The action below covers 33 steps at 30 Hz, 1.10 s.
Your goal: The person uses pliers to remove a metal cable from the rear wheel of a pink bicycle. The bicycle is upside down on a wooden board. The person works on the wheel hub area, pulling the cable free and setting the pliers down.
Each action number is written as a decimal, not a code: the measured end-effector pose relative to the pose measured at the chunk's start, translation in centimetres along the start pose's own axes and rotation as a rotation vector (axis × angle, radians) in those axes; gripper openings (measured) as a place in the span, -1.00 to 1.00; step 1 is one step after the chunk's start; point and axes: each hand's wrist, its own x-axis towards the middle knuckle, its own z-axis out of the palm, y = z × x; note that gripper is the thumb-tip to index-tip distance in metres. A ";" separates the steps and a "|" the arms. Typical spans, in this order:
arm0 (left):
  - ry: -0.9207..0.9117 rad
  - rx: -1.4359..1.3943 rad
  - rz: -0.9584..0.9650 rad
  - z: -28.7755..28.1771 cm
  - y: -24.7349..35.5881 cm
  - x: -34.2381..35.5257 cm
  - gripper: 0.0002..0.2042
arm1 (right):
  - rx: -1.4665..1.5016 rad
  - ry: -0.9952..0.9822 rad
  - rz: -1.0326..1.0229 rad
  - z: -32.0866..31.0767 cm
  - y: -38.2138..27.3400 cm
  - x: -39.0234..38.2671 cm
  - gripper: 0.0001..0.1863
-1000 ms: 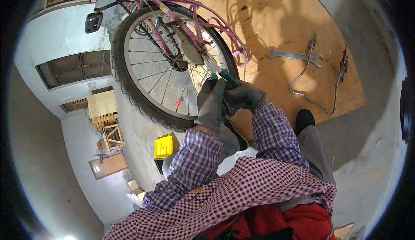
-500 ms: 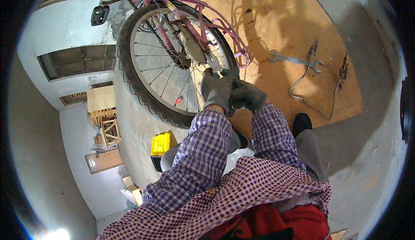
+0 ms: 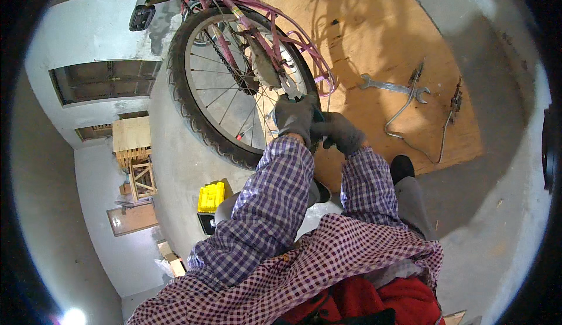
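Note:
A pink bicycle frame (image 3: 266,43) lies tilted, its spoked wheel (image 3: 182,85) directly ahead of me. At the wheel's right side my gloved left hand (image 3: 294,116) is closed round a silver metal tool (image 3: 288,85), whose exact kind is hidden by the glove. The tool's pale end points up toward the frame near the hub. My gloved right hand (image 3: 341,133) is just right of the left one, fingers curled. A bit of teal shows between the hands; whatever the right fingers grip is hidden.
On the plywood sheet (image 3: 374,138) to the right lie an open-end wrench (image 3: 386,86) and brake parts with a bent cable (image 3: 391,120). A yellow case (image 3: 211,197) sits on the floor at left, near my leg. A pedal (image 3: 141,18) sticks out top left.
My right hand has drawn slightly down and right, a little apart from the left. My left hand keeps its place by the wheel. The whole view has shifted a little.

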 end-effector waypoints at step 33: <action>-0.274 -0.328 0.032 -3.4 -2.3 -3.2 -0.39 | 0.162 0.016 -0.189 2.9 3.1 0.2 -0.39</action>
